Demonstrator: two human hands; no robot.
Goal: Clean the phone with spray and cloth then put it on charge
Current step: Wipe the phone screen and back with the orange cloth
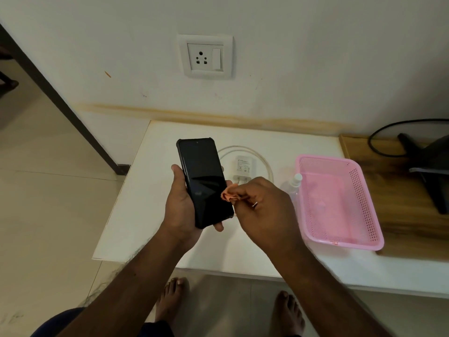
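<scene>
The step in hand looks like the wipe: the left hand holds the phone above the white tabletop, thumb on its left edge and fingertips curled round the right edge and bottom, screen up and dark. The right hand has its fingers bunched round a small orange cloth, which touches the screen's right edge near the lower half. To do this well, I would keep the left grip on the case edges only, so that no finger smears the glass, and draw the cloth across in overlapping passes from top to bottom, working out to the corners, with light pressure; more of the cloth should be unfolded, since only a small wad shows. By count: one phone, one cloth, one clear spray bottle standing just beside one pink basket, one white charger plug lying inside the loop of one white cable, and one wall socket above, with nothing plugged into it.
</scene>
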